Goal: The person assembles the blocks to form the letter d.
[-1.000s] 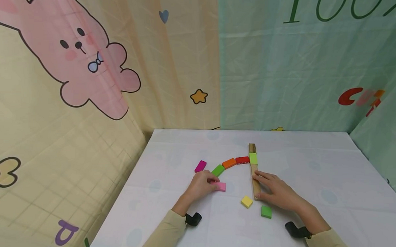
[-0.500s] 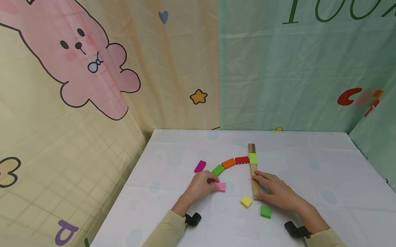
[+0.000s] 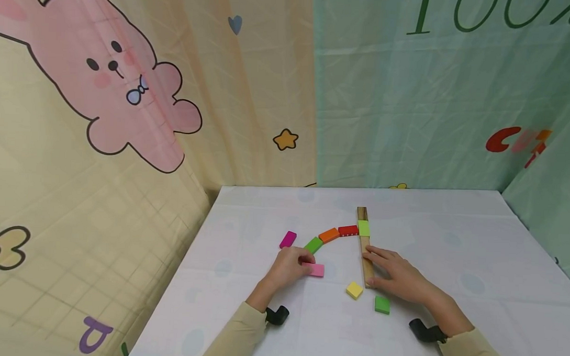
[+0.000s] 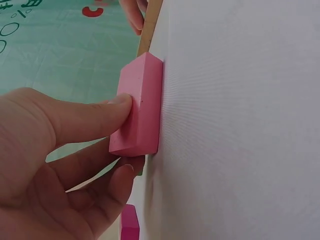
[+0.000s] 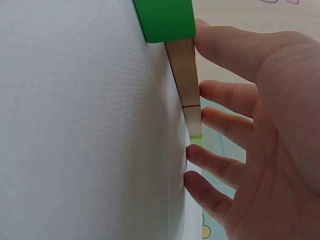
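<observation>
My left hand (image 3: 287, 268) pinches a pink block (image 3: 316, 270) that lies on the table at the lower end of a curve of blocks. In the left wrist view its thumb presses the broad face of the pink block (image 4: 137, 107), with other fingers partly hidden behind it. The curve runs through a green block (image 3: 313, 245), an orange block (image 3: 329, 235) and a red block (image 3: 348, 231) to a straight wooden row (image 3: 368, 267) bearing a light green block (image 3: 364, 228). With fingers extended, my right hand (image 3: 399, 275) rests along the right side of this row, its thumb near the close end.
A magenta block (image 3: 288, 239) lies beyond my left hand. Between the hands and closer to me sit a yellow block (image 3: 354, 290) and another green block (image 3: 382, 305). A white cloth covers the table (image 3: 451, 267), with printed curtains behind it.
</observation>
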Action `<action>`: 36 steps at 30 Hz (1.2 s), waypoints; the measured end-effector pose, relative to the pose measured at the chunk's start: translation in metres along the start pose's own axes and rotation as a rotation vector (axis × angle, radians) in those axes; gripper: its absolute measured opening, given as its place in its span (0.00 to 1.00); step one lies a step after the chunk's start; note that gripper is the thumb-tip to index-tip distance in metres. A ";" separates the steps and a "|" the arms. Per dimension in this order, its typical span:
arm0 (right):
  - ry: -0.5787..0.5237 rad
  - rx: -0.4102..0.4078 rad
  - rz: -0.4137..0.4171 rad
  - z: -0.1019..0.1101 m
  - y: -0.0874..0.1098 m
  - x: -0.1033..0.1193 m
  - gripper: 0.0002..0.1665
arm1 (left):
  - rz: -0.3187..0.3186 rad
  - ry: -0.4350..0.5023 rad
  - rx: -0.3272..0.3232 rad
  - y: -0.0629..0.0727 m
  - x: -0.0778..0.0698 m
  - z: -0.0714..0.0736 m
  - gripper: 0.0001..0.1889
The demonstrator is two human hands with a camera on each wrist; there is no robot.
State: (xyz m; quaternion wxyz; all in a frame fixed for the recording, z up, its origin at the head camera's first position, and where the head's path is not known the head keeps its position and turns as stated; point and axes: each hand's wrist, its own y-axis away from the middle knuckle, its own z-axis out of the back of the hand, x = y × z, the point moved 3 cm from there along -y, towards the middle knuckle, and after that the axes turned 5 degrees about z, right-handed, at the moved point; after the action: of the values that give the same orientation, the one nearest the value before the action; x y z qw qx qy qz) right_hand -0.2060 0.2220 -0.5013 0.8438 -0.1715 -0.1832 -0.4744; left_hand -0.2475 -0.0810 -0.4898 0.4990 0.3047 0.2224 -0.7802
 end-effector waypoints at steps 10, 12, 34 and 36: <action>-0.005 -0.001 0.000 0.001 -0.001 0.000 0.46 | 0.002 0.029 0.047 -0.004 0.000 0.000 0.09; -0.003 -0.003 -0.001 0.001 -0.001 0.000 0.46 | 0.011 0.037 0.054 -0.003 0.000 0.000 0.11; -0.002 0.007 -0.014 0.000 -0.001 0.000 0.46 | 0.050 0.050 0.057 -0.002 -0.003 0.001 0.22; -0.002 0.005 -0.009 0.000 -0.001 0.000 0.46 | 0.047 0.063 0.059 -0.001 -0.002 0.001 0.21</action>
State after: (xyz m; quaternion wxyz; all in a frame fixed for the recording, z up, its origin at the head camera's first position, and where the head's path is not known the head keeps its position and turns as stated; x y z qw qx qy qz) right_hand -0.2066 0.2217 -0.5013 0.8418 -0.1690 -0.1859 -0.4777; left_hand -0.2485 -0.0800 -0.4881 0.5006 0.3490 0.2078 -0.7645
